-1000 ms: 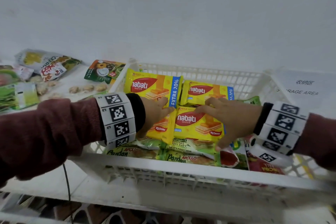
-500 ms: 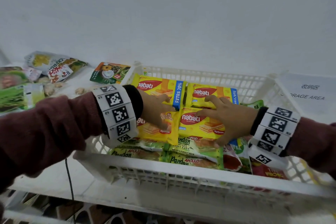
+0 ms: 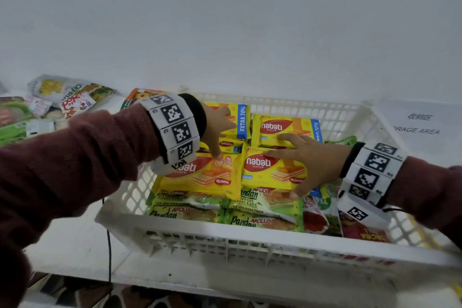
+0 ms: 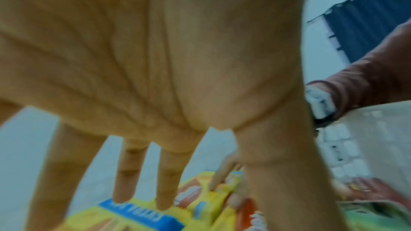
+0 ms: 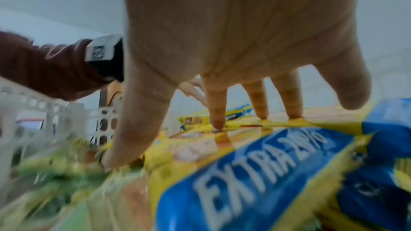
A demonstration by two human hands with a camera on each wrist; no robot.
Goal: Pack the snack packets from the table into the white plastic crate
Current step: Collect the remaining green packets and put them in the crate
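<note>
The white plastic crate (image 3: 250,235) holds yellow Nabati wafer packets over green Pandan cake packets (image 3: 252,207). My left hand (image 3: 220,137) reaches in from the left with straight, spread fingers. Its tips touch the front-left Nabati packet (image 3: 200,177) and the back-left one (image 3: 241,120). In the left wrist view my left hand's fingers (image 4: 166,191) rest on a yellow packet's blue-striped end. My right hand (image 3: 307,157) lies spread and flat on the front-right Nabati packet (image 3: 272,170), with the thumb at its near edge. The right wrist view shows my right hand's fingertips (image 5: 217,122) pressing the wrapper.
More snack packets (image 3: 70,97) lie on the table left of the crate. A paper sign reading STORAGE AREA (image 3: 420,125) lies to the right. Red packets (image 3: 362,232) fill the crate's right end. A black cable (image 3: 109,245) hangs over the table's front edge. A white wall stands behind.
The front-left Nabati packet has been laid flat beside the front-right one. My left hand has let its fingers straighten and shifted back. My right hand stays spread on the front-right packet.
</note>
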